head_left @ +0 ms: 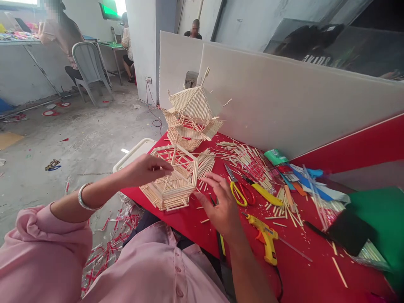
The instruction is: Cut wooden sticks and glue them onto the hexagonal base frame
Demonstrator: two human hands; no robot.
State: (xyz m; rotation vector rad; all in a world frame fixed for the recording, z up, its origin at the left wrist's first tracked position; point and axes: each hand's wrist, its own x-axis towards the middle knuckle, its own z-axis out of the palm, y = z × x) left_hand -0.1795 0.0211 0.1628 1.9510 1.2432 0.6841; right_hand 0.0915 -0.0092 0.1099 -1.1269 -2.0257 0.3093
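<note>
The left hand (pixel 143 169) touches the stick model (pixel 172 187), fingers pressed together at its rim. The right hand (pixel 221 204) lies beside it on the tabletop (pixel 301 275), fingers spread.

The single head-worn camera looked forward and down, close over the red worktop (pixel 303 269), slightly tilted.

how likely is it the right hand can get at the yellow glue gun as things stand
Likely yes: the right hand lies open just beside the glue gun, with nothing between them.
</note>
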